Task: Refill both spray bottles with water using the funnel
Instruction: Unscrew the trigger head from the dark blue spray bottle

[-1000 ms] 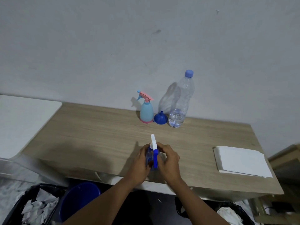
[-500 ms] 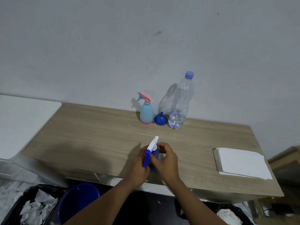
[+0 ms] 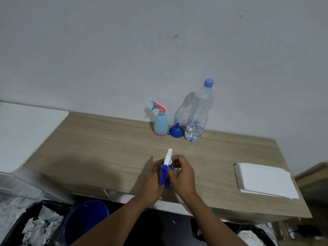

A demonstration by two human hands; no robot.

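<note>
- The wall (image 3: 124, 50) behind was plain and matte grey, with a few faint scuffs.
- The desk (image 3: 106, 148) was a long slab of pale wood-grain laminate, its back edge against the wall and its near edge squared off; the left half lay bare.
- A white surface (image 3: 26, 132) with a rounded corner sat just beside the desk's left end.
- A blue bucket (image 3: 85, 222) stood on the floor under the near edge, round and smooth, with bins of crumpled paper (image 3: 39, 226) to either side.
- A flat stack of white sheets (image 3: 264, 181) lay near the desk's right end, well apart from the hands.
- A clear ribbed water bottle (image 3: 198, 114) with a blue cap stood upright at the back, water only in its bottom part.
- A pale blue sprayer (image 3: 161, 124) with a pink head and base stood upright left of it.
- The left hand (image 3: 152, 181) curled around the body of a small blue sprayer (image 3: 167, 174) near the front edge, fingers closed on it.
- The right hand (image 3: 183, 176) was cupped over that same sprayer from the right, fingertips pinched at the neck under the white head, whose nozzle pointed away and whose blue trigger hung toward me.
- A small blue funnel (image 3: 175, 131) lay on its side between the two standing bottles, touching or nearly touching the pink base.
</note>
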